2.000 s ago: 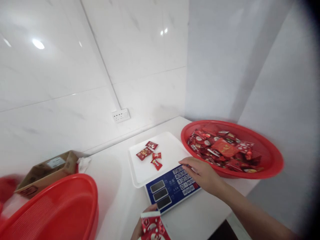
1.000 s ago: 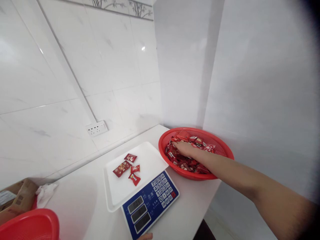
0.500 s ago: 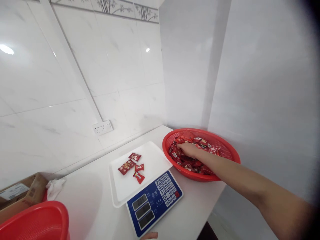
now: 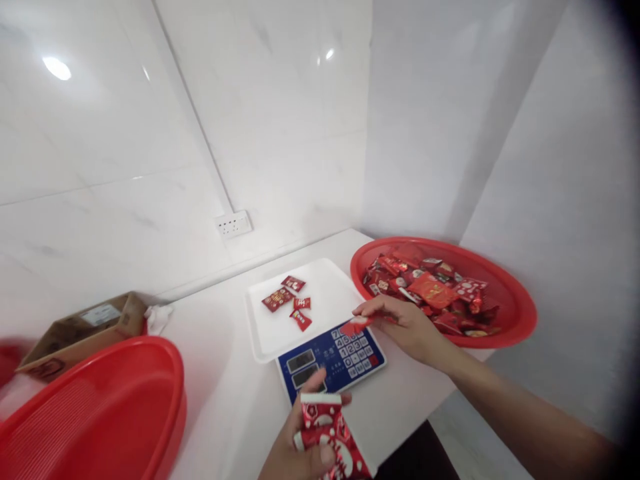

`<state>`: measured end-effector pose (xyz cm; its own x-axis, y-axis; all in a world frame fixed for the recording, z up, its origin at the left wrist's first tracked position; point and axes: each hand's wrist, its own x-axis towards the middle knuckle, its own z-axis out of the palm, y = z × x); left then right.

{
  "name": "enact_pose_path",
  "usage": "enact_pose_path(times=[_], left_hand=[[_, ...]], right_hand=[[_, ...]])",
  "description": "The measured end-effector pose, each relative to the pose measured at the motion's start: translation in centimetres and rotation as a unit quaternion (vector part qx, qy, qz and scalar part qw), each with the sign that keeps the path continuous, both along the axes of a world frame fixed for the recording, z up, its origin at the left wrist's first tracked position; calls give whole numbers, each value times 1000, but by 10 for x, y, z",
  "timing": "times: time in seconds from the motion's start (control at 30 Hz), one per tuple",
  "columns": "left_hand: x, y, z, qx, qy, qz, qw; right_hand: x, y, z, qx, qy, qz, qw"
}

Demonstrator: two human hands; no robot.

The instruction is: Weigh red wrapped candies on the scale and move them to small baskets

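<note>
My left hand is closed around several red-and-white candy packets at the bottom of the view, in front of the scale. Over the keypad of the blue digital scale, my right hand pinches a small red candy packet. Several red candy packets lie on the white weighing tray. Beyond my right wrist stands a red plastic basket heaped with wrapped candies.
A large red basin takes up the lower left. Behind it sits an open cardboard box, with a crumpled white bag beside it. A socket is fixed to the tiled wall. The white table's right edge drops off near my right forearm.
My right hand has come out of the candy basket with a small red packet and moved left over the scale. My left hand has risen into view holding packets. The view has shifted.
</note>
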<state>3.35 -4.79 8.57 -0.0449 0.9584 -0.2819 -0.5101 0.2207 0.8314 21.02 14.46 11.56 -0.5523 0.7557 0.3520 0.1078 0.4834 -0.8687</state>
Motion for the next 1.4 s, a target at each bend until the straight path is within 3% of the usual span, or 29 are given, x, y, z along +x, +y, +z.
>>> enact_pose_path(times=[0.2,0.4,0.6,0.77,0.83,0.97,1.17,1.3,1.4], left_hand=[[5,3,3,41,-31,13,999],[5,0,3,33,-2,12,999],[5,4,-4,11,-1,30,1000],[7,6,-11,8,15,72,997],[9,7,-12,7,20,67,998],[8,8,-13,25,28,36,999],[1,-1,-18,4,-16,2,1000],[-1,-11,-19,-32,-31,-58,997],[-1,-16,-21,-50,-24,-85,995]], right_hand=[[-33,-45,-32,-120,107,34,986],[-45,-50,-35,-232,148,59,960],[-42,-54,-42,-273,137,53,951],[-43,-68,-44,-401,211,118,884],[-46,-72,-45,-411,201,105,883],[-52,-68,-43,-361,134,55,921],[-61,-31,-27,-216,61,-37,974],[-71,-5,-18,-112,-5,-65,991],[-74,5,-17,14,-85,-155,984]])
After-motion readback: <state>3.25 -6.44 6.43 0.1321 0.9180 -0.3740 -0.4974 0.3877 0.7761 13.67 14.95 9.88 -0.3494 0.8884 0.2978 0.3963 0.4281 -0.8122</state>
